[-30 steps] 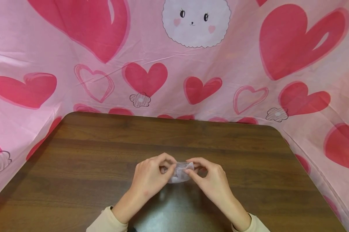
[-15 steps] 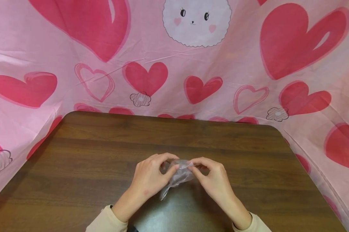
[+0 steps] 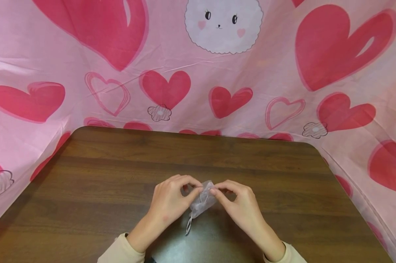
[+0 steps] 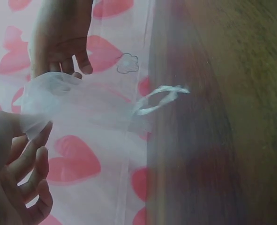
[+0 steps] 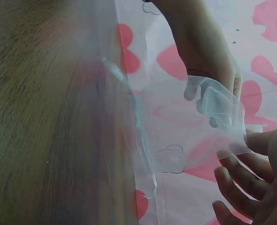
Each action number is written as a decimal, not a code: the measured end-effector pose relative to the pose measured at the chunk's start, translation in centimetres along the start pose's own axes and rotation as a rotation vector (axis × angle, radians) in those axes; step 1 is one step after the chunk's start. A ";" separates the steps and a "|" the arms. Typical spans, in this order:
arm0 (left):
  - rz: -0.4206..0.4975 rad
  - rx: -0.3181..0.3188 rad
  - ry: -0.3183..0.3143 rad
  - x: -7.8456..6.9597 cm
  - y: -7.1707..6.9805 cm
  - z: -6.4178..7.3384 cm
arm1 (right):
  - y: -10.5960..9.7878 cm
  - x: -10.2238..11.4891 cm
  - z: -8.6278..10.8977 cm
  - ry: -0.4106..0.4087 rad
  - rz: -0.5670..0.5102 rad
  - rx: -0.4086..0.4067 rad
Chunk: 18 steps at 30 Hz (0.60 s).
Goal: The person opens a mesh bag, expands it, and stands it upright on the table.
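A small sheer white organza drawstring pouch (image 3: 202, 201) is held up above the table between both hands. My left hand (image 3: 171, 195) pinches its left upper edge between thumb and forefinger. At the right upper corner, the thumb and forefinger of my right hand (image 3: 240, 199) pinch the thin fabric. A white cord loop (image 3: 189, 224) dangles from the pouch's lower end. In the left wrist view the pouch (image 4: 82, 101) looks flat and see-through, with its cord (image 4: 159, 98) sticking out toward the table side. The right wrist view shows fingers through the fabric (image 5: 185, 126).
Beneath the hands lies a dark brown wooden table (image 3: 119, 175) with rounded far corners. Pink cloth (image 3: 198, 87) printed with red hearts hangs behind it and along both sides. Beige sleeves (image 3: 123, 252) reach in from the near edge.
The pouch has gone from bunched up between the fingers to hanging down at a slant, its cord loop now dangling lower. Both hands stay nearly in place, fingers shifting slightly on the fabric.
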<state>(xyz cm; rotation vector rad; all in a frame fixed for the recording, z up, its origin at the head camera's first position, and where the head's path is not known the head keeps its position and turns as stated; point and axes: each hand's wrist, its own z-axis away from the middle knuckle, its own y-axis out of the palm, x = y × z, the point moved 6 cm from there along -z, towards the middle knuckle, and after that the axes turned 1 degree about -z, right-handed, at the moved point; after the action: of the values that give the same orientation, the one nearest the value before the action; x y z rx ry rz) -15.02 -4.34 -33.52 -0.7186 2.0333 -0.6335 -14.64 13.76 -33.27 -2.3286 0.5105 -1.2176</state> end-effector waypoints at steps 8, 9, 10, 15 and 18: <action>-0.002 -0.044 0.001 0.0 -0.2 -0.1 | -0.3 0.2 0.0 -0.038 -0.009 -0.035; -0.003 -0.042 -0.002 0.0 -0.2 -0.1 | -0.3 0.3 0.0 -0.045 -0.011 -0.037; -0.005 -0.038 -0.006 0.0 -0.2 -0.1 | -0.4 0.3 0.0 -0.048 -0.011 -0.039; -0.004 -0.013 -0.013 0.1 -0.1 -0.1 | -0.5 0.2 -0.1 -0.052 0.004 -0.039; 0.004 0.002 -0.007 0.0 0.0 -0.1 | -0.5 0.2 -0.1 -0.046 0.017 -0.046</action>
<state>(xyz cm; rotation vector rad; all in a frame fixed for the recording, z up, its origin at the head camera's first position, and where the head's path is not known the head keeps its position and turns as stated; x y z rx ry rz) -15.08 -4.36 -33.51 -0.7145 2.0273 -0.6300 -14.56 14.10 -32.85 -2.3800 0.5469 -1.1539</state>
